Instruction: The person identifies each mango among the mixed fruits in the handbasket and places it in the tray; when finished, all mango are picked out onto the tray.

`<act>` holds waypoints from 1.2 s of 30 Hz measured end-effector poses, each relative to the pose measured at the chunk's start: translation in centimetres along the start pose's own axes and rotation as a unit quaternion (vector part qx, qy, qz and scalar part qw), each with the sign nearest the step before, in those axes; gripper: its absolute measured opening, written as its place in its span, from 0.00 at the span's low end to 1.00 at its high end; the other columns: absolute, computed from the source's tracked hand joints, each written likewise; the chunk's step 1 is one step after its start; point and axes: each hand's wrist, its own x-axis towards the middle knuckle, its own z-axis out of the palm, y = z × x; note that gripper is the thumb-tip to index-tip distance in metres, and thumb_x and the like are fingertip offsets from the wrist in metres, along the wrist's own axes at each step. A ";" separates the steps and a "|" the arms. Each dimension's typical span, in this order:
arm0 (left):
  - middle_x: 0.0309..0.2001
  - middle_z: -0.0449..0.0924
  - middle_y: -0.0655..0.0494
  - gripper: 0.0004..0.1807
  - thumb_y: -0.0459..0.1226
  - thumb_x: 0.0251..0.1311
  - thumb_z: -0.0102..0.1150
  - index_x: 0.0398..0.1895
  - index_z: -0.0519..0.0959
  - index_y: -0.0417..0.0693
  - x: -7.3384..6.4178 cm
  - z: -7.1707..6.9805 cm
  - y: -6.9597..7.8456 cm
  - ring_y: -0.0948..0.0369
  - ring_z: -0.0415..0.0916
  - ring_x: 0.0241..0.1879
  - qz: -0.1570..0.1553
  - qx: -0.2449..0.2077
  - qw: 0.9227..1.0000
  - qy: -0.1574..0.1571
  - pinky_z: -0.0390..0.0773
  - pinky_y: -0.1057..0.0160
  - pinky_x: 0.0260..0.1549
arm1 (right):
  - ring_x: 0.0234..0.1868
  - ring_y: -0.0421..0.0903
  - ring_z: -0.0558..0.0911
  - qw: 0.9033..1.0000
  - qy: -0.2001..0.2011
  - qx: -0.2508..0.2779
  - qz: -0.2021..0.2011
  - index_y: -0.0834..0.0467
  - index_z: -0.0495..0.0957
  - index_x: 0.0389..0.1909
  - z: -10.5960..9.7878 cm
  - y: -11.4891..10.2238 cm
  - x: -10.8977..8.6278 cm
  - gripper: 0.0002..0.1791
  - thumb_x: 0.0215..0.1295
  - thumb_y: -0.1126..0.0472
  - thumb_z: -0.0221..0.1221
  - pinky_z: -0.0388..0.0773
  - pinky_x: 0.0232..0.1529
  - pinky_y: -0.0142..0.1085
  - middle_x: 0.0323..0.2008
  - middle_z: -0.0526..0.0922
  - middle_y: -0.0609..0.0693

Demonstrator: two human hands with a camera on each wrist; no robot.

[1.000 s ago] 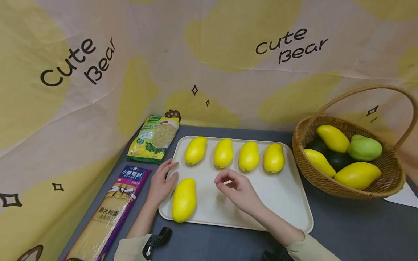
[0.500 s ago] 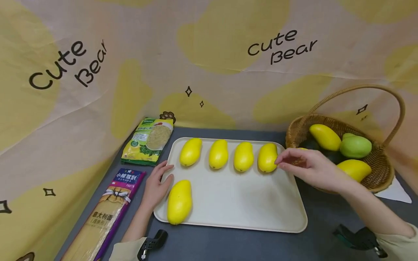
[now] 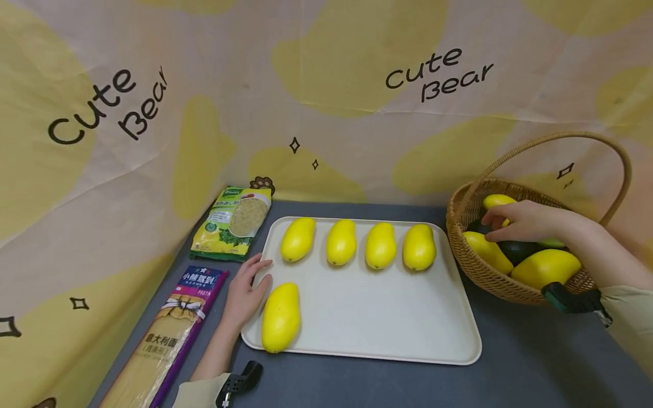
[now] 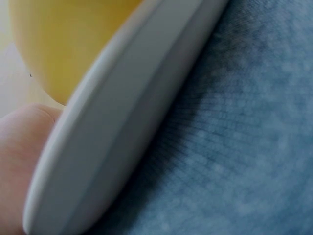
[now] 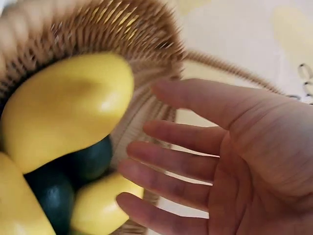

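- Free: the tray's (image 3: 377, 317) middle and near-right corner, reachable over the near edge.
- Near-left corner: a lone yellow fruit (image 3: 282, 317) blocks; the left hand (image 3: 244, 294) occupies the left edge.
- Far edge: four yellow fruits (image 3: 380, 245), narrow gaps between.
- Beyond right edge: basket (image 3: 484, 280), handle (image 3: 586, 134) arching above, right hand (image 3: 533, 220) across its mouth.

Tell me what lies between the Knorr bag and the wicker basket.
The white tray, with four yellow mangoes in a row along its far side, lies between the Knorr bag and wicker basket, as the head view shows.
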 end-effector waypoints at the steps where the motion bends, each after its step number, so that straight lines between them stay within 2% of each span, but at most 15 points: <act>1: 0.70 0.62 0.45 0.19 0.33 0.65 0.58 0.59 0.77 0.42 0.0 0.0 0.0 0.45 0.59 0.69 0.001 0.001 1.000 0.000 0.63 0.44 0.64 | 0.39 0.48 0.78 1.000 -0.022 0.010 0.006 0.65 0.74 0.54 0.0 0.3 0.3 0.27 0.64 0.49 0.62 0.78 0.39 0.46 0.43 0.79 0.50; 5: 0.70 0.62 0.45 0.19 0.33 0.65 0.58 0.59 0.77 0.43 0.1 0.0 -0.1 0.45 0.59 0.69 0.001 0.003 1.000 0.001 0.63 0.44 0.64 | 0.33 0.47 0.75 0.992 -0.104 0.055 0.036 0.71 0.66 0.61 0.2 1.2 1.4 0.38 0.62 0.45 0.63 0.77 0.29 0.41 0.46 0.77 0.58; 7: 0.70 0.62 0.45 0.19 0.33 0.65 0.58 0.59 0.77 0.43 0.0 0.1 -0.2 0.45 0.59 0.69 0.001 0.004 1.000 0.001 0.63 0.44 0.65 | 0.35 0.50 0.76 0.988 -0.132 0.065 0.046 0.73 0.63 0.62 0.4 1.5 1.9 0.42 0.61 0.44 0.63 0.78 0.28 0.42 0.49 0.76 0.63; 9: 0.70 0.62 0.45 0.19 0.33 0.65 0.58 0.59 0.77 0.44 0.0 0.1 -0.2 0.45 0.59 0.69 0.001 0.004 1.000 0.002 0.62 0.44 0.65 | 0.40 0.53 0.77 0.986 -0.143 0.063 0.052 0.72 0.64 0.61 0.7 1.6 2.2 0.43 0.60 0.42 0.64 0.79 0.29 0.43 0.51 0.75 0.66; 12: 0.70 0.62 0.45 0.19 0.33 0.65 0.58 0.59 0.77 0.43 0.0 0.1 -0.3 0.45 0.59 0.69 0.004 0.003 1.000 0.002 0.63 0.44 0.64 | 0.47 0.57 0.77 0.985 -0.150 0.062 0.053 0.70 0.65 0.61 1.2 1.7 2.5 0.42 0.58 0.43 0.66 0.80 0.29 0.45 0.53 0.73 0.68; 17: 0.70 0.62 0.45 0.18 0.33 0.65 0.58 0.59 0.77 0.43 0.0 0.1 -0.3 0.45 0.59 0.69 0.010 0.004 1.000 0.004 0.63 0.43 0.64 | 0.42 0.51 0.77 0.984 -0.158 0.067 0.039 0.65 0.67 0.59 1.4 1.8 2.8 0.37 0.58 0.46 0.67 0.80 0.27 0.43 0.49 0.76 0.63; 21: 0.70 0.62 0.45 0.19 0.33 0.65 0.58 0.59 0.77 0.43 0.1 0.1 -0.3 0.45 0.59 0.69 0.007 0.007 1.000 0.004 0.62 0.43 0.64 | 0.42 0.49 0.77 0.982 -0.161 0.091 0.026 0.64 0.65 0.60 1.3 2.1 2.5 0.36 0.59 0.48 0.66 0.81 0.29 0.43 0.48 0.75 0.60; 23: 0.70 0.62 0.46 0.19 0.33 0.65 0.58 0.59 0.78 0.44 0.1 0.1 -0.3 0.45 0.59 0.69 0.005 0.007 1.000 0.003 0.62 0.43 0.64 | 0.43 0.49 0.77 0.981 -0.159 0.111 0.023 0.65 0.63 0.62 1.4 2.3 2.3 0.37 0.60 0.49 0.65 0.81 0.31 0.43 0.50 0.75 0.60; 27: 0.70 0.62 0.45 0.18 0.34 0.65 0.58 0.59 0.78 0.44 0.1 0.1 -0.4 0.45 0.59 0.69 0.006 0.008 1.000 0.003 0.63 0.43 0.64 | 0.50 0.56 0.78 0.975 -0.149 0.160 0.020 0.66 0.57 0.64 1.5 2.6 1.9 0.37 0.64 0.50 0.63 0.82 0.37 0.45 0.56 0.72 0.68; 30: 0.70 0.63 0.45 0.18 0.33 0.65 0.58 0.58 0.78 0.43 0.1 0.0 -0.3 0.45 0.59 0.69 0.009 0.008 1.000 0.005 0.63 0.43 0.64 | 0.55 0.63 0.75 0.971 -0.142 0.192 0.017 0.67 0.51 0.68 1.5 2.8 1.7 0.40 0.67 0.51 0.60 0.83 0.40 0.47 0.62 0.63 0.76; 33: 0.69 0.63 0.44 0.18 0.33 0.65 0.58 0.58 0.78 0.43 0.1 0.0 -0.3 0.45 0.60 0.68 0.014 0.008 1.000 0.008 0.63 0.43 0.64 | 0.58 0.64 0.73 0.966 -0.142 0.213 0.024 0.69 0.44 0.73 1.5 2.9 1.5 0.46 0.68 0.51 0.59 0.83 0.41 0.46 0.66 0.54 0.78; 34: 0.69 0.63 0.44 0.18 0.33 0.65 0.58 0.58 0.78 0.43 0.1 0.0 -0.4 0.45 0.60 0.68 0.013 0.008 1.000 0.008 0.63 0.43 0.64 | 0.58 0.63 0.74 0.966 -0.142 0.215 0.027 0.70 0.43 0.73 1.5 3.0 1.5 0.47 0.68 0.51 0.58 0.83 0.41 0.45 0.66 0.53 0.78; 36: 0.69 0.63 0.44 0.18 0.33 0.65 0.58 0.58 0.78 0.43 0.1 0.0 -0.4 0.45 0.60 0.68 0.013 0.009 1.000 0.009 0.63 0.43 0.64 | 0.53 0.59 0.77 0.964 -0.149 0.217 0.037 0.71 0.41 0.73 1.5 2.9 1.4 0.48 0.68 0.50 0.58 0.83 0.39 0.44 0.63 0.59 0.76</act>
